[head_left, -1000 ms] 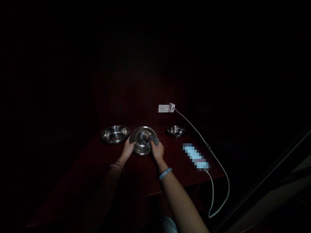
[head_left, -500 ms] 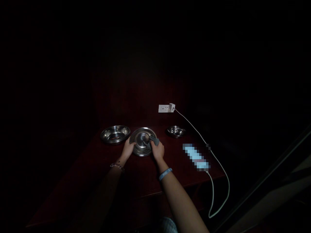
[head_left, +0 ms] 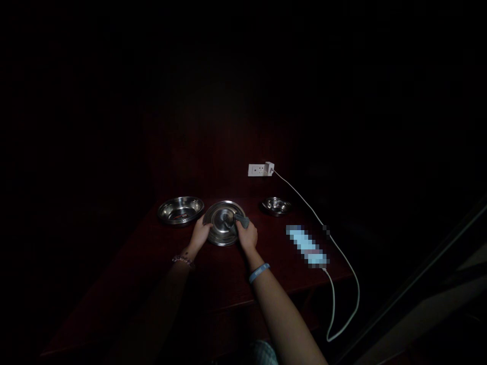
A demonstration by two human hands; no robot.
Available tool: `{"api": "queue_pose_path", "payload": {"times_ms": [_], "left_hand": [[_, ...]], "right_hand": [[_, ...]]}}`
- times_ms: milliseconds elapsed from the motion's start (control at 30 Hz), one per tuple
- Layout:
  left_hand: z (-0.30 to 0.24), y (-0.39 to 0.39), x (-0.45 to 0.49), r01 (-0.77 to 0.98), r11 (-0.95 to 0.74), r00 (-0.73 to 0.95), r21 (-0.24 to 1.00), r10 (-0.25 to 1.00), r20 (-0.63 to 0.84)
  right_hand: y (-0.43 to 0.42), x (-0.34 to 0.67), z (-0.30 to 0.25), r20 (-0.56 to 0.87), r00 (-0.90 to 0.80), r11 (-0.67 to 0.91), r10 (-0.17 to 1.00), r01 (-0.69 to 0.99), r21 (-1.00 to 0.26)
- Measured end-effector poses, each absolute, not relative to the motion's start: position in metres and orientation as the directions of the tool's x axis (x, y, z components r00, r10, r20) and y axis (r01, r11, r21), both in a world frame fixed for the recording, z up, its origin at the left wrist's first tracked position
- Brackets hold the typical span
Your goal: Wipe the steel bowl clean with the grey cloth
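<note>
Steel bowl [head_left: 220, 225] unmoved (right hand [head_left: 247, 236] shifted cloth [head_left: 241, 221] slightly).

Silver bowl [head_left: 223, 223], grey cloth [head_left: 241, 221]

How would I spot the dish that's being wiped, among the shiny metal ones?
On the dark red table, three steel dishes sit in a row. It is the middle dish, between the left hand and the right hand, which presses a grey cloth into it.

Three steel bowls [head_left: 223, 223], one cloth [head_left: 241, 221]
</note>
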State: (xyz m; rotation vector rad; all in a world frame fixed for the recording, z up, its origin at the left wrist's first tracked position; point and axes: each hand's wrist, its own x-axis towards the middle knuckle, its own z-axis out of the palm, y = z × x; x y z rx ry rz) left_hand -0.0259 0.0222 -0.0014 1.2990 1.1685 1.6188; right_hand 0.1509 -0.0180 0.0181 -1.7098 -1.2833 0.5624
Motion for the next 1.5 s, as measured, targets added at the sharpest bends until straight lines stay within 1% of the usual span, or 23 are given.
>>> {"api": "queue_pose_path", "payload": {"times_ms": [233, 467, 867, 1100, 1233, 1500], "left_hand": [[-0.0007, 0.0221, -0.0255, -0.021, -0.295, -0.200, 0.955, 0.938, 0.285], [0.0038, 0.0180, -0.0241, -0.013, -0.295, -0.212, 0.955, 0.935, 0.286], [0.0047, 0.0166, -0.0222, -0.016, -0.295, -0.230, 0.955, 0.931, 0.284], [0.0054, 0.0177, -0.0206, -0.034, -0.249, -0.261, 0.968, 0.937, 0.232], [0.0058, 0.0167, -0.0221, -0.059, -0.228, -0.243, 0.972, 0.948, 0.207], [0.0018, 0.0176, -0.0200, -0.069, -0.261, -0.232, 0.963, 0.943, 0.239]], "right_hand": [[-0.0178, 0.1508, 0.0191, 0.122, 0.377, -0.097, 0.918, 0.512, -0.854], [-0.0170, 0.1513, 0.0166, 0.145, 0.370, -0.068, 0.917, 0.505, -0.860], [-0.0140, 0.1513, 0.0136, 0.150, 0.364, -0.069, 0.919, 0.524, -0.849], [-0.0143, 0.1509, 0.0153, 0.152, 0.367, -0.062, 0.918, 0.511, -0.857], [-0.0134, 0.1511, 0.0143, 0.160, 0.369, -0.046, 0.915, 0.490, -0.871], [-0.0127, 0.1518, 0.0129, 0.162, 0.375, -0.039, 0.912, 0.474, -0.879]]}}
